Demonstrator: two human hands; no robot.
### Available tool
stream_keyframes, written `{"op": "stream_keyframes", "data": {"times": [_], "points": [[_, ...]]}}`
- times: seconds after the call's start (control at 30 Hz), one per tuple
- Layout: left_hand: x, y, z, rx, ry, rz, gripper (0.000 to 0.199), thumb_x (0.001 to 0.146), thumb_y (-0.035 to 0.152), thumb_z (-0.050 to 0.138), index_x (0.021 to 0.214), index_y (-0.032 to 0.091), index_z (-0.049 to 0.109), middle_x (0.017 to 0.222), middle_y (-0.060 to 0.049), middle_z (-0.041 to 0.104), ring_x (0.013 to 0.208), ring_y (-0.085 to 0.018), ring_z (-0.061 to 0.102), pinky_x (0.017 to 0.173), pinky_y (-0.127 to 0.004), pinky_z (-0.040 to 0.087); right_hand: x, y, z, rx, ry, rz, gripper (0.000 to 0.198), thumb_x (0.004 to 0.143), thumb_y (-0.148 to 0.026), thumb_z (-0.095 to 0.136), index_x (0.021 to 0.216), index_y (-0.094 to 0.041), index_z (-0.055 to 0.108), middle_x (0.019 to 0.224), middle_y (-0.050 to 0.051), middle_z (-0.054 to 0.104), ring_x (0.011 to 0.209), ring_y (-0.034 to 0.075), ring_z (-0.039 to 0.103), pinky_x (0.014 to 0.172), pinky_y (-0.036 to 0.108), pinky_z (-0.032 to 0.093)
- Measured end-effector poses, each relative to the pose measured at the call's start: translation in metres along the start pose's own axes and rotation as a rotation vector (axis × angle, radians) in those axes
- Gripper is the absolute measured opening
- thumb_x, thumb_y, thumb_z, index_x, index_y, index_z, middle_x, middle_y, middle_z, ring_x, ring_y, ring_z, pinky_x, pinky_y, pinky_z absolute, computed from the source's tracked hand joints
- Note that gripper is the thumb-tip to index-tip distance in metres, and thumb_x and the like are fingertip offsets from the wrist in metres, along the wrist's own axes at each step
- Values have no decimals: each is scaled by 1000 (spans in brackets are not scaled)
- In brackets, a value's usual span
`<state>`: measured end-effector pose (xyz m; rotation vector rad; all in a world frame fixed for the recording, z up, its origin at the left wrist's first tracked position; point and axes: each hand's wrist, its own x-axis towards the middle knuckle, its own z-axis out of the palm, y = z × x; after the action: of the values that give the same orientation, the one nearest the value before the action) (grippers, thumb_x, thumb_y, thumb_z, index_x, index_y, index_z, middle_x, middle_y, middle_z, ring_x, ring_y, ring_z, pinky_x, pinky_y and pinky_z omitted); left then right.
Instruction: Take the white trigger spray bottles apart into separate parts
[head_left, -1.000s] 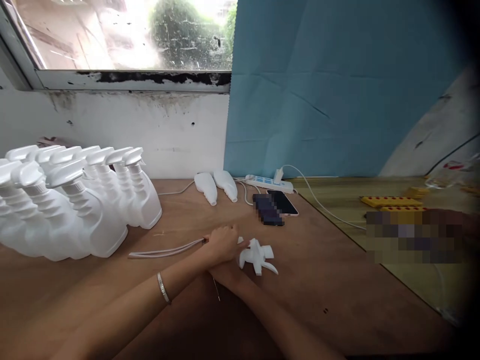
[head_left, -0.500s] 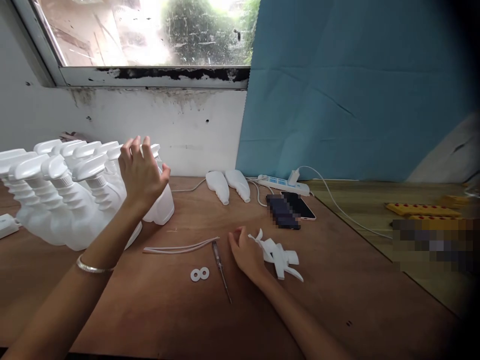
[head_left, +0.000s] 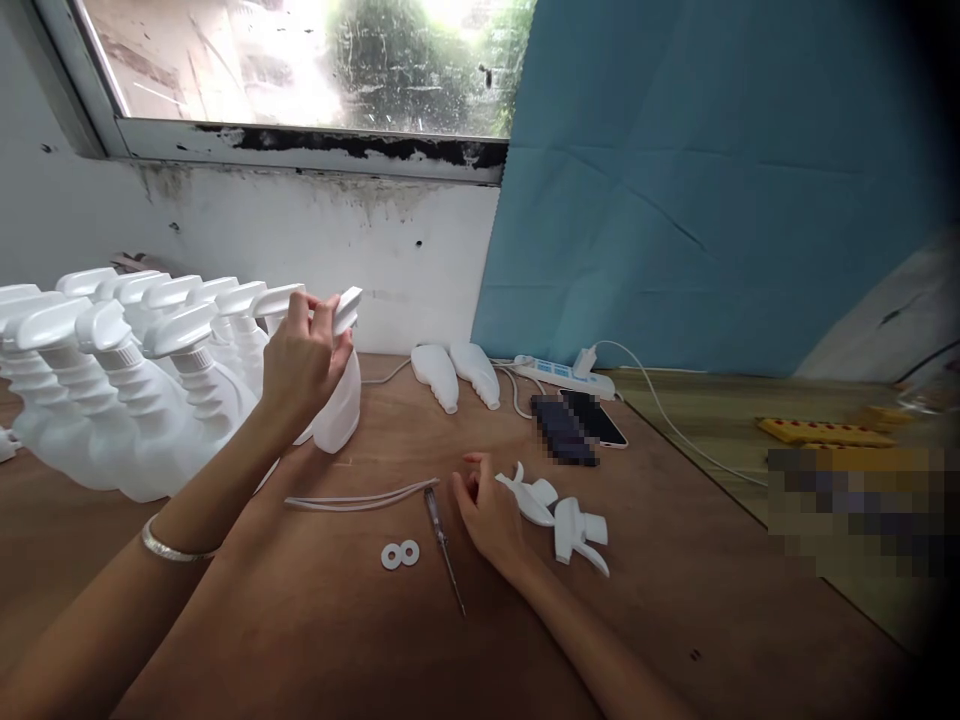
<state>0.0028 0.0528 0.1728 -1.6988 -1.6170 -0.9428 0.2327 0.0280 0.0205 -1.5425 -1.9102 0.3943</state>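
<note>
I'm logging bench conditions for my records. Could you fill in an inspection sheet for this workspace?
Surface: brown tabletop, small dark marks at lower right.
Work items: white spray bottles grouped at left; headless bottles lying near the wall; loose trigger heads, thin tubes, washers and a screwdriver nearer the front.
Clutter: smartphone beside a pixelated dark item.
Left grip: closed on the head of one spray bottle.
Right grip: half-curled beside the trigger heads; contact unclear.
Cables: white cord runs rightward from the power strip; others lie by the headless bottles.
Surroundings: window, stained white wall, blue curtain; yellow pieces at far right.
</note>
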Motion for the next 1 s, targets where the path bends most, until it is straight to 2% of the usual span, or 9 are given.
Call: {"op": "stream_keyframes", "data": {"times": [0.1,0.23,0.3,0.37,0.5,0.63,0.73,0.87,1.0], "points": [[-4,7,-16,-165,133,-8,41,81,34,48,117,17,51,107,-12,51,82,-21,56,60,-30,46,-2,-4,3,336,-20,-31,30,82,-34,50,106,-19,42,75,1,59,66,18,57,61,30,41],[-7,19,-34,-426,274,-88,36,80,36,52,112,21,53,103,-5,50,81,-14,56,59,-25,51,-1,-8,2,1052,-211,106,47,72,-37,65,110,-23,43,109,6,57,91,19,57,71,31,48],[-9,22,-34,-539,296,-140,35,80,37,53,111,21,54,104,-5,50,78,-12,55,57,-24,52,-1,-10,-2,1357,-345,193,45,73,-41,63,110,-22,47,111,7,58,95,20,57,74,33,49],[-11,20,-30,-592,248,-141,33,80,36,54,108,19,53,104,-5,50,73,-10,55,56,-23,53,-2,-12,-6,1536,-419,296,41,75,-41,61,109,-20,51,106,7,62,93,20,59,73,33,49],[-15,7,-25,-498,33,60,36,79,37,55,109,17,50,98,-6,53,73,-12,56,59,-25,52,1,-12,-13,1614,-263,551,38,73,-35,65,107,-22,54,91,2,69,77,18,64,58,28,51],[-21,-7,-35,-170,-125,344,50,81,33,51,126,17,38,113,-15,50,93,-25,55,70,-38,50,9,-10,-19,1641,-44,705,35,70,-36,66,101,-23,57,81,-1,70,66,17,64,45,25,48],[-31,-10,-41,33,-82,450,56,81,20,51,133,23,31,127,-14,45,111,-32,46,84,-49,41,12,-9,-22,1633,-6,728,32,69,-34,67,99,-24,59,80,-3,70,67,17,64,47,25,48],[-42,-9,-37,127,2,608,47,80,6,45,122,29,44,128,-4,49,119,-25,42,98,-50,29,9,-10,-17,1550,-87,697,36,68,-35,68,99,-20,60,84,1,71,78,20,64,63,29,51],[-53,-15,-30,167,-27,666,28,80,2,42,95,19,59,108,-5,63,106,-24,53,92,-44,37,4,-11,-13,1510,-166,568,40,68,-37,68,101,-15,61,93,5,70,92,22,61,80,32,48]]}}
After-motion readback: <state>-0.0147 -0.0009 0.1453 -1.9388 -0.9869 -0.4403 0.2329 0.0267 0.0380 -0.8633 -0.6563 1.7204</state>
